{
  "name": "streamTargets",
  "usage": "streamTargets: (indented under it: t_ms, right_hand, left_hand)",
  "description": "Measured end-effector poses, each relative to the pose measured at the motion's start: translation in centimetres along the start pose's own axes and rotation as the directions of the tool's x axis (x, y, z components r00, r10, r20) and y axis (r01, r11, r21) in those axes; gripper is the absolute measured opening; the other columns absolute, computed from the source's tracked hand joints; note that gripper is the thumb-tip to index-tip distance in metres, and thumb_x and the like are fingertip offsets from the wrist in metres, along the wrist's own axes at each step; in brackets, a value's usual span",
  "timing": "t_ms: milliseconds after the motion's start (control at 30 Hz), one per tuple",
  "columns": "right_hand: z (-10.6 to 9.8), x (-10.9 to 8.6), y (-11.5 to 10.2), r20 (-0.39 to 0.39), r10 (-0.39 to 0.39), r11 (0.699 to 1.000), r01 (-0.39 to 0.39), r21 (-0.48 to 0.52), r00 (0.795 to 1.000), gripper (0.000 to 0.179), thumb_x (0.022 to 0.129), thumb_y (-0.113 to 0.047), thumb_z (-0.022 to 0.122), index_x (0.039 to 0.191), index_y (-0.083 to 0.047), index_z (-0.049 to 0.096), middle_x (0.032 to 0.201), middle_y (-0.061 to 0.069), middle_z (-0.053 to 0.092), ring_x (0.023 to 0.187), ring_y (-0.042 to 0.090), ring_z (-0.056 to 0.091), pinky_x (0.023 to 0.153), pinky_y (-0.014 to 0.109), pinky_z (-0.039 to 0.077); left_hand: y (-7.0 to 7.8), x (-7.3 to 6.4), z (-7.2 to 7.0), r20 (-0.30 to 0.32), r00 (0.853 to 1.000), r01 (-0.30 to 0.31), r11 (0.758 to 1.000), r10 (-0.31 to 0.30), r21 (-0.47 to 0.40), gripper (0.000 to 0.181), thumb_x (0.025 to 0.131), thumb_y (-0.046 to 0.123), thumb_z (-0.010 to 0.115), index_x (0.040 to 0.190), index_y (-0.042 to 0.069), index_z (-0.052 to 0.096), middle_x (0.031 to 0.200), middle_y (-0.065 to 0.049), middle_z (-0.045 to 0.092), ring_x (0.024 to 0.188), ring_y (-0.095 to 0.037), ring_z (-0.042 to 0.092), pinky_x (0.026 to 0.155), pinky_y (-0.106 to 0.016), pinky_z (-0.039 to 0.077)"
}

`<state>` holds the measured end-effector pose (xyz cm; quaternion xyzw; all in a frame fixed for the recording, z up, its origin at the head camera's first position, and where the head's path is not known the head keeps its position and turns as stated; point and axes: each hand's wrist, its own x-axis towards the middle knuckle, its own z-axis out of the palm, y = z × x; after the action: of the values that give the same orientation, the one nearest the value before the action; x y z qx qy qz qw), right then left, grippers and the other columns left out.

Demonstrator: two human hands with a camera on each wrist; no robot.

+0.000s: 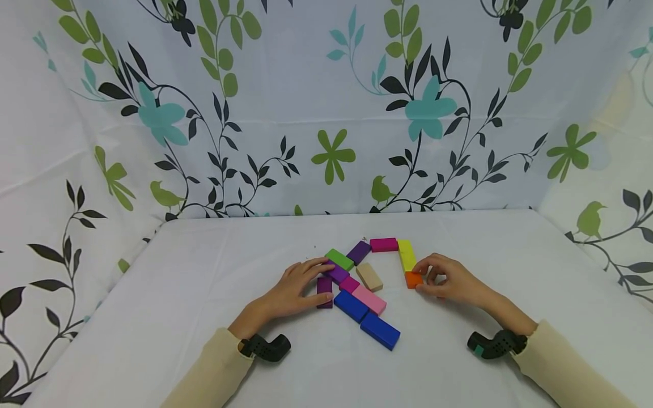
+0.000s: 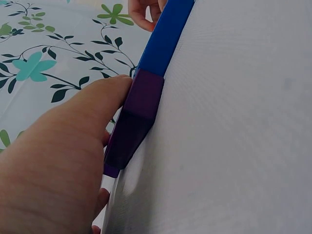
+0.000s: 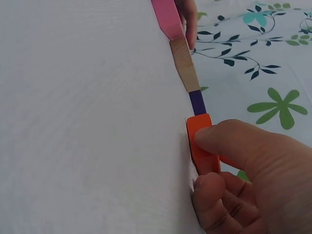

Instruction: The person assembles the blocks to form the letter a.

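My right hand [image 1: 451,279] pinches a small orange block [image 1: 412,281] between thumb and fingers. That block lies at the near end of a yellow block [image 1: 406,255]. In the right wrist view the thumb presses on the face of the orange block [image 3: 204,158]. On the other side, my left hand [image 1: 293,290] spreads over the left end of the row. Its fingertips rest at a purple block [image 1: 338,273] beside a green block [image 1: 340,259]. Its thumb touches a darker purple block [image 1: 324,285], seen from its end in the left wrist view.
Magenta [image 1: 384,245] and violet [image 1: 359,253] blocks link the yellow and green ones. A bare wood block [image 1: 369,277] lies inside the curve. Pink [image 1: 369,299] and blue [image 1: 380,330] blocks run toward the near side. A patterned cloth [image 1: 285,113] hangs behind the white table [image 1: 449,368].
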<state>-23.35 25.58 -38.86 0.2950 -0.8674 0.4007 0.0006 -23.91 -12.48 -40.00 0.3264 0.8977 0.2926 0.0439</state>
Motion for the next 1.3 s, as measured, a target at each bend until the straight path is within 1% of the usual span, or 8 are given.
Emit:
streamTargets:
  t_ms: [167,433,567,733,933,1133,1300]
  right_hand:
    - [0.0,0.0,-0.1,-0.004,-0.005,1.000,0.005,-0.003,1.000,0.031,0.084,-0.006,0.076,0.111,0.000,0.062,0.097,0.010,0.057,0.068,0.009,0.053,0.051,0.021,0.048]
    - [0.1,0.0,0.4,-0.024,-0.077,0.997,0.077,0.001,0.997,0.028,0.083,-0.002,0.075,0.109,0.001,0.063,0.093,0.010,0.057,0.066,0.009,0.055,0.047,0.023,0.049]
    - [0.2,0.1,0.4,-0.038,-0.105,0.995,0.104,-0.006,0.994,0.027,0.083,-0.001,0.074,0.108,-0.001,0.064,0.094,0.008,0.059,0.068,0.009,0.056,0.050,0.023,0.050]
    - [0.2,0.4,0.1,-0.067,-0.161,0.987,0.159,-0.039,0.985,0.024,0.083,0.000,0.073,0.106,-0.005,0.066,0.089,0.001,0.061,0.067,0.009,0.056,0.057,0.021,0.049]
    - [0.5,1.1,-0.6,-0.050,-0.209,0.978,0.208,-0.018,0.977,0.022,0.084,0.003,0.072,0.105,-0.003,0.067,0.084,-0.001,0.061,0.068,0.011,0.055,0.056,0.021,0.047]
    - [1.0,1.8,-1.2,-0.060,-0.225,0.974,0.223,-0.028,0.973,0.019,0.083,0.001,0.074,0.101,-0.002,0.068,0.085,-0.002,0.064,0.071,0.009,0.056,0.056,0.021,0.048]
    - [1.5,2.3,-1.9,-0.078,-0.211,0.977,0.209,-0.034,0.974,0.016,0.084,0.001,0.073,0.098,-0.004,0.069,0.087,0.001,0.066,0.070,0.010,0.059,0.059,0.021,0.051]
  left_hand:
    - [0.1,0.0,-0.1,0.003,1.000,0.005,1.000,-0.005,0.000,0.064,0.093,0.043,0.062,0.149,0.021,0.041,0.158,-0.007,0.029,0.147,-0.030,0.022,0.117,-0.058,0.006]
    - [0.0,0.0,0.0,0.006,1.000,0.006,1.000,-0.006,-0.001,0.064,0.093,0.043,0.062,0.149,0.021,0.041,0.158,-0.007,0.029,0.147,-0.030,0.022,0.117,-0.058,0.006]
    - [0.0,0.0,0.0,0.008,1.000,0.012,1.000,-0.012,0.002,0.065,0.092,0.044,0.062,0.149,0.021,0.041,0.158,-0.008,0.028,0.147,-0.030,0.022,0.117,-0.058,0.006]
    - [-0.1,0.0,0.0,0.009,1.000,0.017,1.000,-0.017,0.005,0.065,0.092,0.044,0.062,0.149,0.021,0.041,0.158,-0.008,0.028,0.147,-0.030,0.022,0.117,-0.058,0.006]
    - [-0.2,0.0,0.0,0.009,1.000,0.013,1.000,-0.013,-0.005,0.064,0.092,0.044,0.062,0.149,0.022,0.041,0.159,-0.007,0.028,0.147,-0.029,0.021,0.117,-0.058,0.006]
    - [-0.1,0.0,-0.1,0.014,1.000,0.008,1.000,-0.008,-0.002,0.064,0.093,0.044,0.062,0.149,0.021,0.040,0.158,-0.007,0.028,0.147,-0.030,0.021,0.117,-0.057,0.006]
    - [-0.1,0.0,-0.1,0.011,1.000,0.006,1.000,-0.006,-0.001,0.064,0.093,0.043,0.062,0.149,0.021,0.040,0.158,-0.007,0.028,0.147,-0.031,0.022,0.117,-0.057,0.006]
